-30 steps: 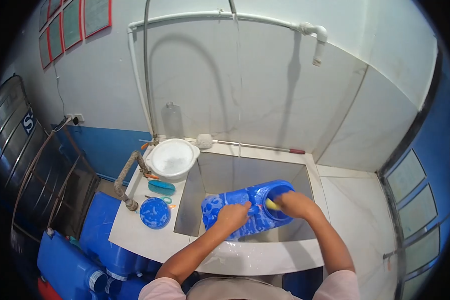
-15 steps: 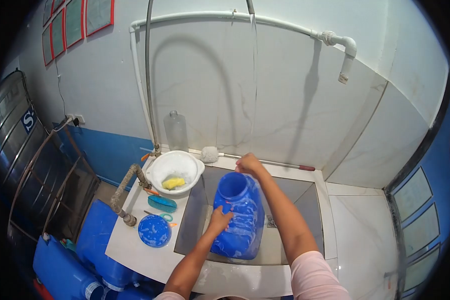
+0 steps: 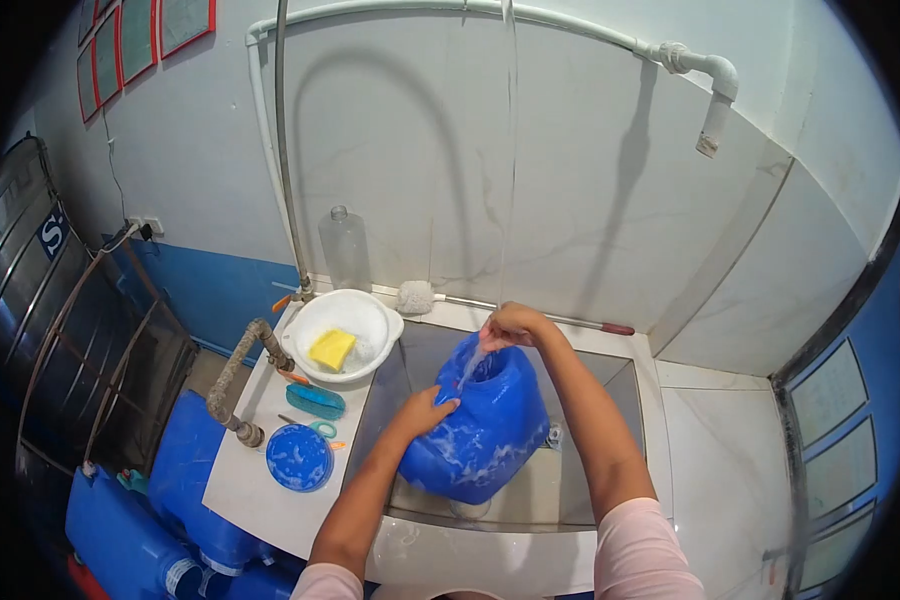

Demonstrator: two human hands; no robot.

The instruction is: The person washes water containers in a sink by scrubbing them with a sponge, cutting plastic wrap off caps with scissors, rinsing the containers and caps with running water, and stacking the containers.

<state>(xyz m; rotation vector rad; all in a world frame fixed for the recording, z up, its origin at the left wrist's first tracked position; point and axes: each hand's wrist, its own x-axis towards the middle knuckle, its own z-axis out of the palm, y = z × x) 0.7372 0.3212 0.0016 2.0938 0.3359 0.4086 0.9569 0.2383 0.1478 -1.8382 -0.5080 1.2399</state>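
A blue plastic jerrycan (image 3: 490, 445) streaked with white suds is tilted inside the sink (image 3: 610, 480), its wide mouth facing up. My left hand (image 3: 428, 410) grips it on the left, just below the mouth. At the rim's far side is my right hand (image 3: 510, 327), fingers bent and pressed together; what they hold, if anything, is hidden. A thin stream of water (image 3: 511, 200) falls from above onto this hand, and a clear streak runs from its fingers across the mouth.
Left of the sink stand a white basin (image 3: 368, 325) with a yellow sponge (image 3: 332, 349), a teal brush (image 3: 315, 402), scissors (image 3: 322, 429) and a sudsy blue lid (image 3: 299, 458). Behind are a clear bottle (image 3: 344, 250) and a long-handled brush (image 3: 415, 297). More blue jerrycans (image 3: 130, 530) lie lower left.
The jerrycan has tilted, its base swinging left and its mouth shifting slightly right. My right hand has moved a little right, to the rim, and now meets the water. The view has shifted slightly.
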